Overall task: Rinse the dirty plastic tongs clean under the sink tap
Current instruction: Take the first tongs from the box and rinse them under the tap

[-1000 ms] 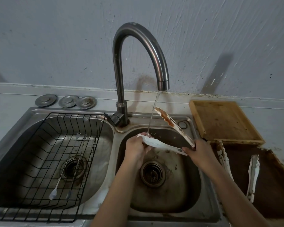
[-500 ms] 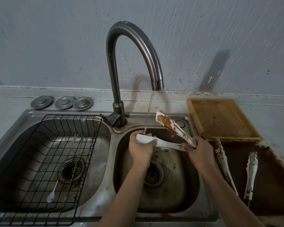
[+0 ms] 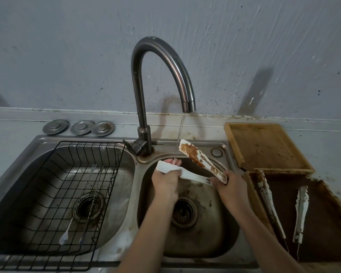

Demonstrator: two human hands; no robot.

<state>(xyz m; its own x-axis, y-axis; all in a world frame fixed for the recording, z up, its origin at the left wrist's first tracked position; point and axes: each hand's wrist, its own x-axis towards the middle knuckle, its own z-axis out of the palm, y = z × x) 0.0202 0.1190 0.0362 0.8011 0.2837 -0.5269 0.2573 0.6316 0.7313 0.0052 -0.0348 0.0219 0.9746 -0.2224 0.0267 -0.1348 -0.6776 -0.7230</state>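
White plastic tongs (image 3: 197, 157) spread open over the right sink basin (image 3: 215, 229). The upper arm is smeared with brown sauce; the lower arm (image 3: 191, 176) looks mostly white. My left hand (image 3: 166, 180) wraps the tip of the lower arm, fingertips showing behind it. My right hand (image 3: 229, 184) grips the hinge end. Water runs from the curved metal tap (image 3: 159, 79) and falls just left of the upper arm's tip, onto my left fingers.
A black wire rack (image 3: 53, 203) with thin metal utensils fills the left basin. A wooden board (image 3: 264, 147) lies right of the sink. In front of it, a brown-stained tray (image 3: 323, 223) holds two more dirty tongs (image 3: 301, 209). Three metal plugs (image 3: 79, 127) rest on the ledge.
Both hands and the tongs shifted slightly; the sauce-covered arm's tip has come closer to the water stream. My left hand has slid further over the lower arm's tip.
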